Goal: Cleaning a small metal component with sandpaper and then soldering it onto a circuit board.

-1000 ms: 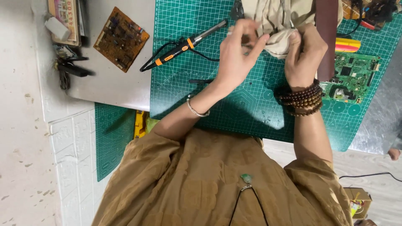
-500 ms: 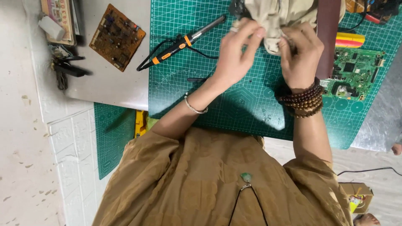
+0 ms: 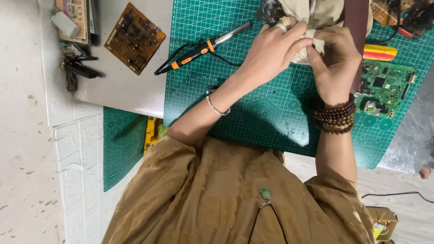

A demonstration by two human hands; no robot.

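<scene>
- Up top, I see my left hand (image 3: 271, 47) and right hand (image 3: 332, 61) meeting fingertip to fingertip, both pinching a beige cloth (image 3: 312, 43).
- Wrists angle inward over the green cutting mat (image 3: 253, 108).
- Cloth bunches at the mat's far edge; its long axis I cannot tell.

Matt beige cloth (image 3: 316, 18) looks soft and creased. The green cutting mat (image 3: 253, 104) is smooth, dull plastic. The soldering iron (image 3: 203, 47) has a shiny metal shaft; the wrist beads (image 3: 337, 118) are glossy wood.
</scene>
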